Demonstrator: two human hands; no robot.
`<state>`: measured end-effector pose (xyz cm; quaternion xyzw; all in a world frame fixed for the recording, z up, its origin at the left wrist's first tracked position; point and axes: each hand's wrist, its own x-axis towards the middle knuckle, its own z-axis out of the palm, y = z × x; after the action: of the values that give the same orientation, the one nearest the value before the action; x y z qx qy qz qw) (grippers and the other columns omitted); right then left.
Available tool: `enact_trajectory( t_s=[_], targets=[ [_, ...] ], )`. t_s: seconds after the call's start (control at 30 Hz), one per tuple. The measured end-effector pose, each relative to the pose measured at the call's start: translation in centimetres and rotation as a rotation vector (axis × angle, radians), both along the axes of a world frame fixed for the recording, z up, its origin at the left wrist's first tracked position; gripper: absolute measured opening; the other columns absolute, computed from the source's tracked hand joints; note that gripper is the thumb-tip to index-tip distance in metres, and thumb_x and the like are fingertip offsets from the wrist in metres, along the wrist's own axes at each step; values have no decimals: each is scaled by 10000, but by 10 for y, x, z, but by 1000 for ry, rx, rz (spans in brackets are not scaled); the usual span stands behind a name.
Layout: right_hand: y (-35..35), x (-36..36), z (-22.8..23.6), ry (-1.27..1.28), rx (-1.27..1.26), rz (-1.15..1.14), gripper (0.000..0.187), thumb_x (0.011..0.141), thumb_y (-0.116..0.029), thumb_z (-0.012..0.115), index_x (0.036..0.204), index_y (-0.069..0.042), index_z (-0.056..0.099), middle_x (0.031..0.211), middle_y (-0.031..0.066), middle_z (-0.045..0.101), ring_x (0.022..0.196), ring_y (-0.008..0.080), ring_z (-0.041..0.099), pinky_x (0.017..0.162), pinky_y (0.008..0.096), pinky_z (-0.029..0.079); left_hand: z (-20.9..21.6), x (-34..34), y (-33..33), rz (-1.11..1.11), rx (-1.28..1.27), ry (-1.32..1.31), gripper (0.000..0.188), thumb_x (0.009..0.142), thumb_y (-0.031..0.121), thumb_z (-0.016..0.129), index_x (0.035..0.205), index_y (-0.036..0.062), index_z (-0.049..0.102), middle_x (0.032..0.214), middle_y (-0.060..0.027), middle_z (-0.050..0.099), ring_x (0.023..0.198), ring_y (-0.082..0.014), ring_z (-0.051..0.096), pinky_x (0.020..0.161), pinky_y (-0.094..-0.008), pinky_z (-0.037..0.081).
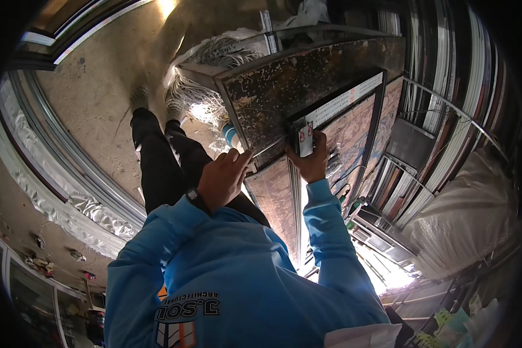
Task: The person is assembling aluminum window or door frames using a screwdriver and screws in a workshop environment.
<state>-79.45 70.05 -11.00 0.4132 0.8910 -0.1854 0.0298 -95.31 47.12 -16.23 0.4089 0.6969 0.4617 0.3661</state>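
Observation:
My right hand [312,160] grips a small dark block with a silver face and red marks [305,138], fingers and thumb on its sides. The block sits at the near edge of a worn dark bench top [296,72]. Beyond it, a dark bar with a white printed strip [348,97] runs to the right along that edge. My left hand [223,177] is closed at the bench's near left corner, index finger and thumb together. A thin pale straight edge [268,151] runs between this hand and the block. Whatever the left fingers pinch is too small to make out.
Patterned brown panels [278,194] form the bench side. White stringy material [206,87] spills past the bench's far left. Long metal profiles [95,174] lie on the floor at left; more profiles [446,75] stand at right, near a plastic-covered bundle [464,214]. Cables hang beside the bench.

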Motion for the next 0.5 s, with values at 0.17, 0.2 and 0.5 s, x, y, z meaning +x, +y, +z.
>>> enact_trajectory(
  t_s=[0.17,0.2,0.5],
  targets=[
    [-3,-3,1,57,-30,12,751,664,-275,918,1215,-21,475,965,200,676,854,355,690,765,469,555,-21,-1,3,18,29,-411,380,956,194,680,1297,92,549,824,-116,628,666,-272,644,658,-363,538],
    [-4,-4,1,35,-10,6,746,662,-274,918,1208,-21,476,965,202,676,858,357,689,765,472,553,-23,-3,4,-86,-77,-554,403,964,241,675,1310,99,527,818,-111,630,609,-251,631,625,-344,533],
    [-12,-4,-1,39,-46,-100,704,669,-245,922,1187,-24,500,1016,190,669,890,334,678,770,455,545,-6,5,-5,8,-136,-284,268,957,262,659,1058,13,653,771,-123,672,596,-249,640,589,-430,513]
  ],
)
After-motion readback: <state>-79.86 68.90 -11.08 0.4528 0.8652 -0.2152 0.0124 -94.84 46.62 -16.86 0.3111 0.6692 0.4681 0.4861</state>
